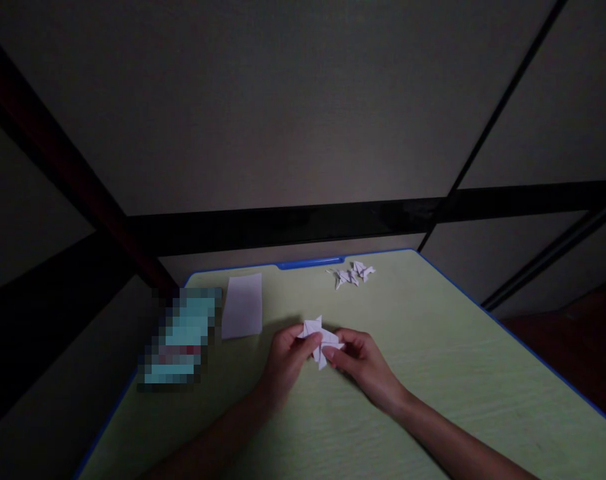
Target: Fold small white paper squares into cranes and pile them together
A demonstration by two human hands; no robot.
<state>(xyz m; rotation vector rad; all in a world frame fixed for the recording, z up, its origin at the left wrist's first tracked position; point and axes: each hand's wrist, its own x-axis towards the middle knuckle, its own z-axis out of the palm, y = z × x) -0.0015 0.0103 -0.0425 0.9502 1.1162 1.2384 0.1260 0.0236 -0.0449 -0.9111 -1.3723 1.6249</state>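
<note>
Between my two hands is a folded piece of white paper [315, 328], with pointed flaps sticking out at the top, right and bottom. My left hand [287, 353] pinches its left side, the thumb lying across the front of the folds. On the right side, my right hand [360, 360] grips a flap between thumb and fingers. Both hands are low over the table, and the fingers behind the paper are partly hidden. Further back on the table lie small folded white paper figures [353, 274], close together, with pointed tips.
A white sheet stack or pad [242, 307] lies at the left of the pale green table [433, 347]. Left of it is a blurred-out device [180, 340] with a bright screen. A blue tray slot [310, 263] marks the far edge, against a cabinet wall [283, 133].
</note>
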